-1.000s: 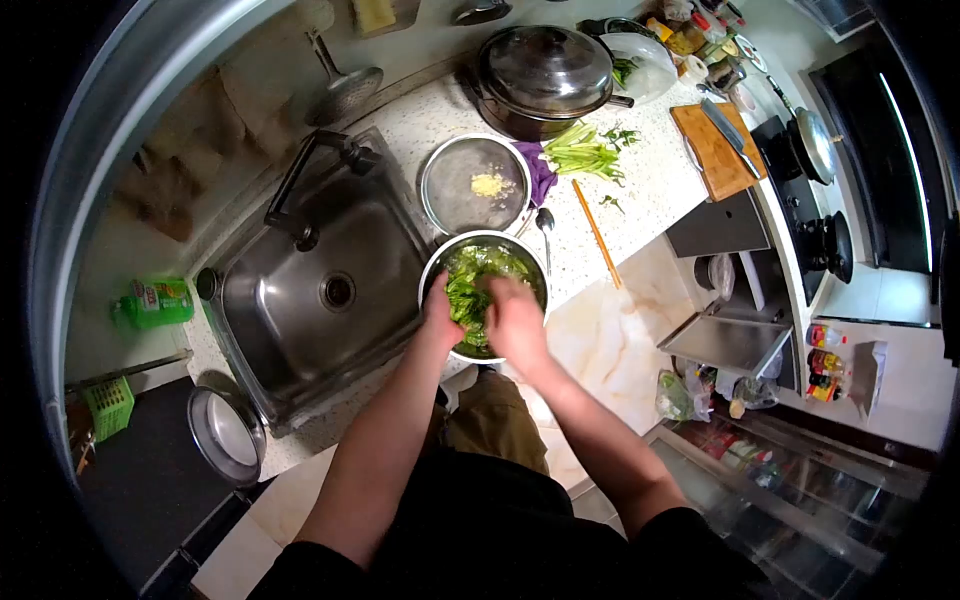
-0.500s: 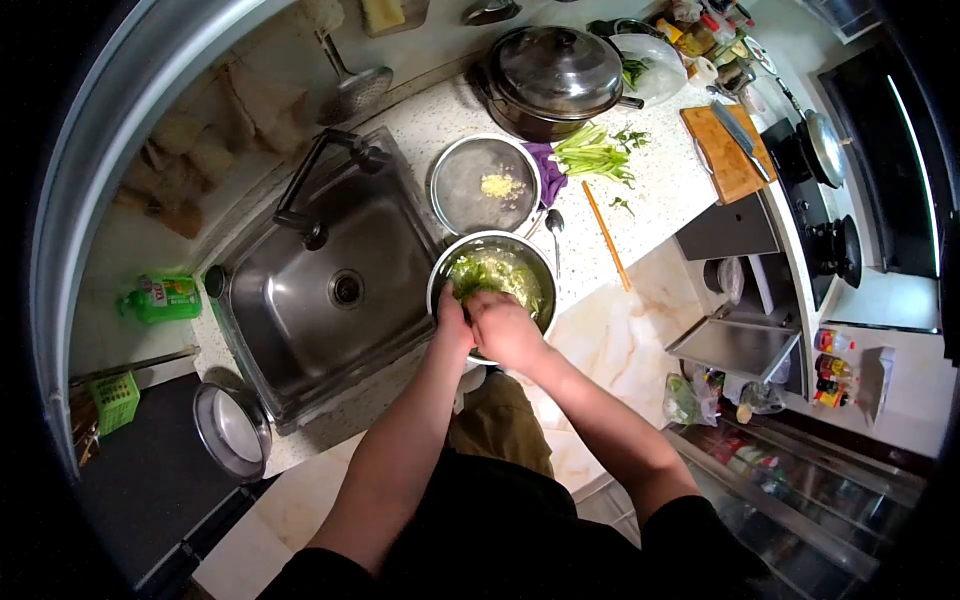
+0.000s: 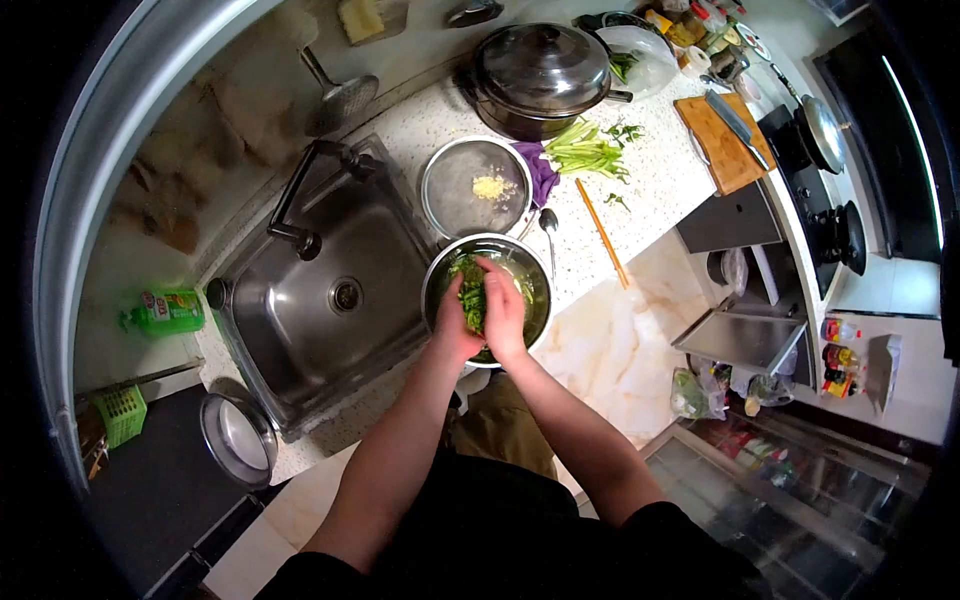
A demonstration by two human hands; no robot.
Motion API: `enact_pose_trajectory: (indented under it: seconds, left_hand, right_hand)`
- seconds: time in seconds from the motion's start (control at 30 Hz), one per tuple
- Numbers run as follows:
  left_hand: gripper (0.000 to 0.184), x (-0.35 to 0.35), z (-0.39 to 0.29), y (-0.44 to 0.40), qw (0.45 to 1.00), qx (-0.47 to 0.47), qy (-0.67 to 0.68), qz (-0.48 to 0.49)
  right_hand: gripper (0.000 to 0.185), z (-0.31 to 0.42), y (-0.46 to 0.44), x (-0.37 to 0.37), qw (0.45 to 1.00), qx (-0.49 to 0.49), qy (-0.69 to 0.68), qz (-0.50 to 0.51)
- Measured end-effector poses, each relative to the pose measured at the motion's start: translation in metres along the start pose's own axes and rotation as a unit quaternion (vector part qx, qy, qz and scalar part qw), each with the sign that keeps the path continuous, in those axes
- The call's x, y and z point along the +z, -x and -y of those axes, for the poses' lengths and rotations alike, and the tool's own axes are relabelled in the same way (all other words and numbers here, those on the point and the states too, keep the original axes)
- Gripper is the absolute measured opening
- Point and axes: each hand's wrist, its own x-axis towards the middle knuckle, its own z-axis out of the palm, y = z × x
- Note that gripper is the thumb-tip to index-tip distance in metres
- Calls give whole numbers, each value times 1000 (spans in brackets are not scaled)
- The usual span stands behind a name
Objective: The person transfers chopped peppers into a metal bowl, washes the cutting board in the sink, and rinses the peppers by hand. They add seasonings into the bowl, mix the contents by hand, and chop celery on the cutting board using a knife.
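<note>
A metal bowl (image 3: 541, 325) with liquid and green bits in it stands at the counter edge. Over it, my left hand (image 3: 455, 322) and my right hand (image 3: 504, 312) are cupped towards each other. Between the palms is a clump of leafy greens (image 3: 472, 298), held from both sides. Part of the clump is hidden by the fingers. Just behind the bowl sits a round steel pan (image 3: 455, 205) with a small heap of pale yellow minced bits (image 3: 493, 187). To the right of the bowl lies a spoon (image 3: 549, 222).
The sink (image 3: 375, 335) with its black faucet (image 3: 300, 205) is at left. Green stalks (image 3: 590, 152), a purple cloth (image 3: 541, 180), a chopstick (image 3: 603, 237) and a large lidded pot (image 3: 540, 90) occupy the counter. A knife (image 3: 735, 125) lies on a cutting board (image 3: 698, 125).
My hands were close together, fingers down in the bowl. Now they are raised a little and turned palm to palm, with the greens showing between them. The view has shifted slightly.
</note>
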Motion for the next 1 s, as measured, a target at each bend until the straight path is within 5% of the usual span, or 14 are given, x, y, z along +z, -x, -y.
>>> enact_pose_trajectory:
  seconds: [0.17,0.23,0.27,0.57,0.63,0.83,1.0]
  left_hand:
    - [45,-9,-1,-4,999,40,-7,3]
    - [42,-31,-2,-16,992,46,-85,82]
    - [43,-39,1,-34,999,17,-39,33]
    - [51,-23,-27,5,999,-6,-54,8]
    - [51,3,-26,21,991,-9,-72,-109]
    - [58,34,-25,36,977,30,-124,-171]
    - [45,52,-41,50,981,-20,-132,-139]
  right_hand:
    - [21,9,-5,1,975,-150,157,50]
    - [17,12,-8,-1,955,-208,198,79]
    - [16,13,-7,2,952,-222,200,59]
    - [18,14,-15,-7,920,-310,208,123]
    - [15,12,-17,-6,903,-348,224,114]
    - [15,4,-19,5,910,-332,232,84]
    - [16,13,-25,3,890,-384,228,90]
